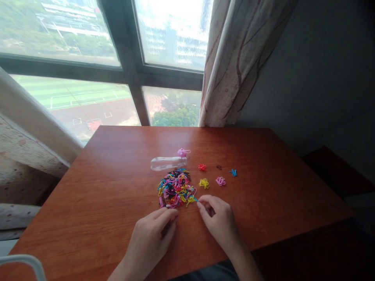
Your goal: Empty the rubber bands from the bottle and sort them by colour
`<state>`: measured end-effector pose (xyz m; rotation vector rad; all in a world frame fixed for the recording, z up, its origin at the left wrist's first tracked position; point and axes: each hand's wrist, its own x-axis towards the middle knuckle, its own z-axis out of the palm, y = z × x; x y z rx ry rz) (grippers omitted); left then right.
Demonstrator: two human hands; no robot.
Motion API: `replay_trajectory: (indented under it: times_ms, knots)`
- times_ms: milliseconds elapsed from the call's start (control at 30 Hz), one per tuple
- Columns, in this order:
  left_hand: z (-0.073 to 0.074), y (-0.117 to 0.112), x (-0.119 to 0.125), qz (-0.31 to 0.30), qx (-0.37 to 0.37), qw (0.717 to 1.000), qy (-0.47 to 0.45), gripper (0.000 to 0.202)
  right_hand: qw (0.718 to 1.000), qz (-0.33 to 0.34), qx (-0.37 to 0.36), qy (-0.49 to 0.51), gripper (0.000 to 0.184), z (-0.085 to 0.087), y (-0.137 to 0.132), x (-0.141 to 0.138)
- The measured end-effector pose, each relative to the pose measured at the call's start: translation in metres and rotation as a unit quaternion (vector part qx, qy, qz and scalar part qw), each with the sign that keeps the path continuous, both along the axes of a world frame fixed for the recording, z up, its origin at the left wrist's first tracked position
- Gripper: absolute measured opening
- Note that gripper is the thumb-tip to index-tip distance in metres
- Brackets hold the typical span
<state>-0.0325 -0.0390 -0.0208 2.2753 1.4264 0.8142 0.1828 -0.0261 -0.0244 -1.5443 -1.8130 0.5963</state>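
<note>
A heap of small mixed-colour rubber bands (175,188) lies on the brown wooden table (111,187). My left hand (152,238) rests at the heap's near edge, fingers curled, its tips touching the bands. My right hand (218,220) pinches a small blue band (195,199) at the heap's right edge. Beyond lie small sorted clusters: red (202,167), yellow (204,183), pink (220,181), blue (233,172) and a single dark band (218,167).
A clear plastic bottle (167,163) lies on its side behind the heap, its pink cap (183,152) beside it. A window and a patterned curtain (234,62) stand behind the table. A white chair rail (26,263) shows at lower left.
</note>
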Motion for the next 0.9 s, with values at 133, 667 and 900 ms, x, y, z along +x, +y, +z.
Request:
replay_trajectory:
  times_ms: [133,667,900]
  knots:
    - [-0.003,0.000,0.000,0.002,0.013,1.000,-0.005,0.018,1.000,0.003,-0.002,0.013,0.010,0.003,-0.001,-0.002]
    - [-0.008,0.001,-0.004,0.012,0.028,0.999,-0.042,0.017,0.995,0.073,-0.048,0.056,0.009,0.020,-0.009,-0.023]
    - [-0.005,0.001,-0.003,0.027,0.011,0.999,-0.037,0.016,0.997,0.053,-0.042,0.046,0.013,0.014,-0.007,-0.009]
